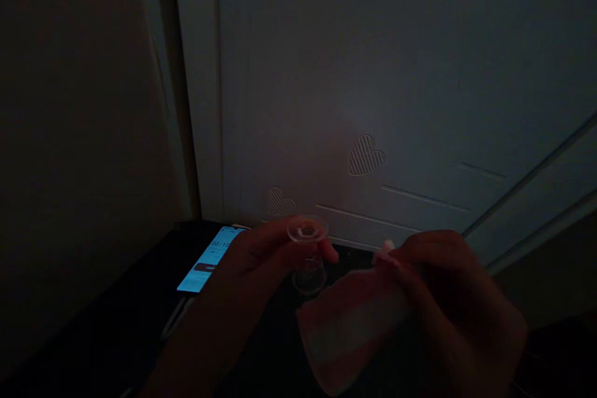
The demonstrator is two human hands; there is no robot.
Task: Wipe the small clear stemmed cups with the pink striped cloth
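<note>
In the dim light, my left hand (pixel 261 261) pinches a small clear glass vessel (pixel 310 280) around its narrow middle. Its flared round rim (pixel 308 230) faces up, and the lower part widens again below my fingers. To the right, my right hand (pixel 448 298) grips a pink and white striped cloth (pixel 354 323) by its upper corner. The cloth hangs down to the left, close to the glass vessel; whether they touch I cannot tell. Some of the fingers of both hands are lost in shadow.
A phone (pixel 205 267) with a lit timer screen lies on the dark surface, partly behind my left hand. A pale panel (pixel 298 106) with embossed hearts rises behind my hands. At the left stands a dark wall (pixel 79 137). A pale, thin object (pixel 175 317) lies below the phone.
</note>
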